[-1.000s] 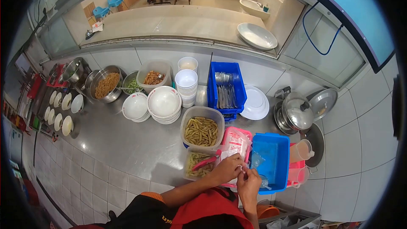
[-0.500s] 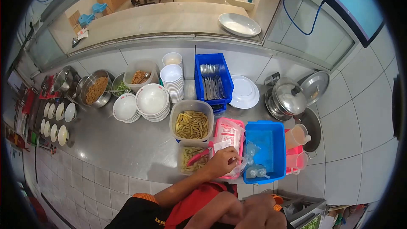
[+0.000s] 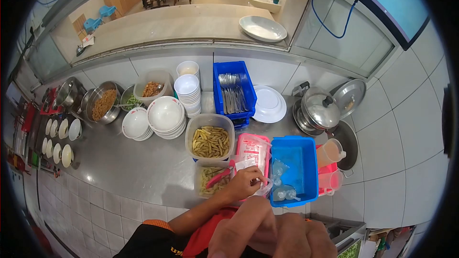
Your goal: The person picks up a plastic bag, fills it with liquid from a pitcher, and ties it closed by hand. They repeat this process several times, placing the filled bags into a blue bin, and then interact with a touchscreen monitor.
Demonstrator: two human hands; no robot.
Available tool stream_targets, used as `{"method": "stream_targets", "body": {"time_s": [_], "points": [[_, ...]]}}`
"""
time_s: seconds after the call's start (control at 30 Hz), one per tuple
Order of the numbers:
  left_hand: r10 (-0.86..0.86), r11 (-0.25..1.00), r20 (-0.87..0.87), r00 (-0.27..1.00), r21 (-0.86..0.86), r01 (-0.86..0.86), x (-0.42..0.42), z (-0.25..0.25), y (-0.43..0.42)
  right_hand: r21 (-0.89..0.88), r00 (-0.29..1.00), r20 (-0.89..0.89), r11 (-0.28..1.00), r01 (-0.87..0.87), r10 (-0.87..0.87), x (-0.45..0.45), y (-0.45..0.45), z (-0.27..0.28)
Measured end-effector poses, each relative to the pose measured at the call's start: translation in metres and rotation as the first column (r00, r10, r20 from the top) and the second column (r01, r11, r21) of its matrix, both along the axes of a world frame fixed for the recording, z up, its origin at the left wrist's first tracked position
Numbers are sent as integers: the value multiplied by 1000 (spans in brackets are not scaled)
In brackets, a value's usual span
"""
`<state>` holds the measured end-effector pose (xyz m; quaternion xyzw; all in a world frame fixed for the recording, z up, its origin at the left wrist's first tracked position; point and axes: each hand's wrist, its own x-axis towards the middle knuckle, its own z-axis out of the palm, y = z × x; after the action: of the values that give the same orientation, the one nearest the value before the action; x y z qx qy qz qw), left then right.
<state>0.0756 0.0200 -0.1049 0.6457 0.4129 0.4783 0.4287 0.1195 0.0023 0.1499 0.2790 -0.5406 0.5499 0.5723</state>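
My left hand (image 3: 246,182) is closed in a pinch on a clear plastic bag (image 3: 264,187), just over the front of the pink basket (image 3: 254,149). White packets with red print (image 3: 253,153) lie in that basket. Large and close to the camera, my right hand (image 3: 282,234) has its fingers curled; whatever it grips is hidden. Knotted clear bags (image 3: 285,193) sit in the light blue tray (image 3: 303,172). Left of the pink basket, red tongs (image 3: 220,177) rest on a tub of green pieces (image 3: 206,174), below a tub of long green-yellow pieces (image 3: 210,142).
Stacked white bowls (image 3: 165,114), stacked cups (image 3: 188,93), a blue cutlery bin (image 3: 234,88) and white plates (image 3: 267,105) stand toward the wall. A lidded pot (image 3: 321,109) and pink-tinted jugs (image 3: 331,153) are at right. Steel bowls (image 3: 103,102) and small bowls (image 3: 67,155) are at left.
My right hand has come away from my left hand and moved down and close to the camera. My left hand keeps the plastic. The view has shifted, so the counter items appear farther left.
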Motion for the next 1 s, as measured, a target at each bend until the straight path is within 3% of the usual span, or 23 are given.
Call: {"method": "stream_targets", "body": {"time_s": [0.07,0.1,0.17,0.2,0.27,0.3,0.37,0.67,0.77,0.87,0.97,1.0], "points": [[-2,1000,7,1000,-9,2,0,1,-1,-117,993,116,993,17,-3,-6,-2,-3],[-6,1000,14,1000,-16,6,0,1,-1,29,986,-151,997,69,-64,-28,7,-16],[0,1000,12,1000,-25,0,-1,1,-2,153,907,-413,976,156,-80,-44,41,-8],[5,1000,10,1000,-30,-4,-1,1,-3,533,907,-400,839,112,133,-45,72,9],[8,999,20,1000,-31,-7,-1,1,-3,826,896,-303,558,76,326,-45,71,10],[7,999,29,1000,-31,-6,-1,1,-2,554,907,-398,824,120,136,-45,40,-1],[14,1000,25,1000,-27,-14,-1,-1,-3,202,908,-412,964,176,-79,-42,24,-11],[9,999,37,999,-44,-7,-1,-1,-5,173,935,-353,984,51,14,-43,16,-18],[3,999,34,999,-48,-1,-2,-1,-5,137,904,-427,986,94,-27,-47,13,-19],[-14,998,22,1000,-69,16,-3,-1,-6,190,928,-367,982,2,69,-35,15,-16],[-21,998,6,1000,-51,22,-5,-1,-7,91,989,-140,995,-41,54,-25,11,-13],[-17,1000,-3,1000,-9,17,-5,-1,-7,153,960,-280,988,17,27,-38,16,-15]]}}
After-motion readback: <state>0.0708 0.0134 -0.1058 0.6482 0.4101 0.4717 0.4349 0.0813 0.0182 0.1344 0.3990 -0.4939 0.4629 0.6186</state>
